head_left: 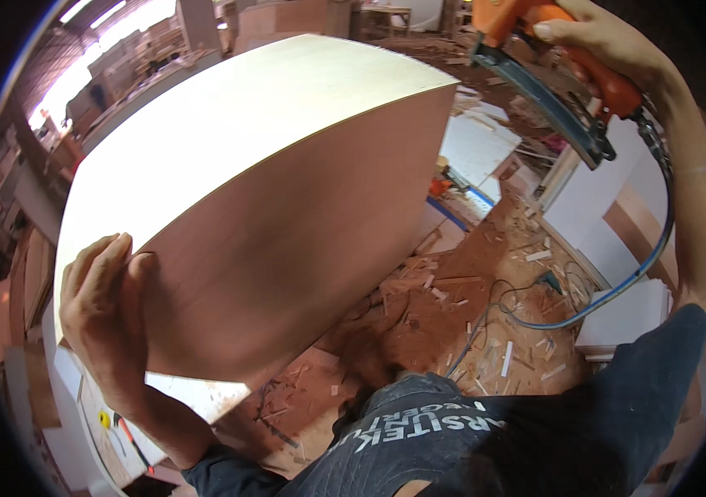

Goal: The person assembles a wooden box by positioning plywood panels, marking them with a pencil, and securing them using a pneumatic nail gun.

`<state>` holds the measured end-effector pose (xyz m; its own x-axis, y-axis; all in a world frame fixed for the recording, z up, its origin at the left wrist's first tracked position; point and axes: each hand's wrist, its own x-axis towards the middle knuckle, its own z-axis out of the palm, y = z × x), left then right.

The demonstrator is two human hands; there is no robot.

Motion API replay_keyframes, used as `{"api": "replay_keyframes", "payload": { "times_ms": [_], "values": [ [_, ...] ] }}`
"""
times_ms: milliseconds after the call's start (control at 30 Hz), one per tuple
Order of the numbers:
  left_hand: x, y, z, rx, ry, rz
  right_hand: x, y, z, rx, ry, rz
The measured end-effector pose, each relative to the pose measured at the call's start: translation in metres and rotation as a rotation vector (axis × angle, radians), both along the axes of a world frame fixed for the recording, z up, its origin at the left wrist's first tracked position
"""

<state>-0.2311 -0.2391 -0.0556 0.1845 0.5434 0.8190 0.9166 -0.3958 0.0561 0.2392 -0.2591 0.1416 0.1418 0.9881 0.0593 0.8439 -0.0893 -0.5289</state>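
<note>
A large wooden box stands in front of me, with a pale, brightly lit top panel and a reddish-brown plywood side. My left hand grips its near left edge, fingers laid over the pale panel and thumb against the brown side. Raised at the upper right, my right hand is wrapped round the handle of an orange and black air nail gun. The gun hangs apart from the box, beyond its far right corner. A blue air hose runs from the handle down to the floor.
Wood scraps and sawdust litter the floor. White boards lie beyond the box, with another orange tool among them. Pale panels stand at the right. A white surface at lower left carries a yellow round item and a red-handled tool.
</note>
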Motion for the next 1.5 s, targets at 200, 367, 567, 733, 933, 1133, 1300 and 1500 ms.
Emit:
{"api": "replay_keyframes", "payload": {
  "times_ms": [200,367,567,733,933,1133,1300,1500],
  "values": [
    [-0.108,-0.011,-0.002,-0.177,-0.149,-0.189,-0.009,0.015,-0.046,0.272,-0.181,0.150],
    [-0.178,-0.003,-0.002,-0.086,-0.107,-0.437,-0.119,-0.015,-0.050,0.244,-0.063,0.221],
    [-0.213,0.096,-0.045,0.009,-0.307,-0.999,-0.293,-0.032,-0.029,-0.005,0.118,0.182],
    [-0.183,0.127,-0.071,0.237,-0.488,-1.204,-0.423,-0.042,0.000,-0.237,0.280,0.082],
    [-0.179,0.129,-0.073,0.348,-0.511,-1.162,-0.495,-0.069,-0.038,0.245,0.092,-0.169],
    [-0.169,0.121,-0.072,0.345,-0.578,-1.174,-0.524,-0.077,-0.021,0.106,0.058,-0.165],
    [-0.173,0.124,-0.074,0.351,-0.550,-1.135,-0.537,-0.073,-0.023,0.104,0.051,-0.268],
    [-0.174,0.114,-0.069,0.393,-0.457,-1.040,-0.496,-0.057,-0.015,-0.008,-0.060,-0.211]
  ]
}}
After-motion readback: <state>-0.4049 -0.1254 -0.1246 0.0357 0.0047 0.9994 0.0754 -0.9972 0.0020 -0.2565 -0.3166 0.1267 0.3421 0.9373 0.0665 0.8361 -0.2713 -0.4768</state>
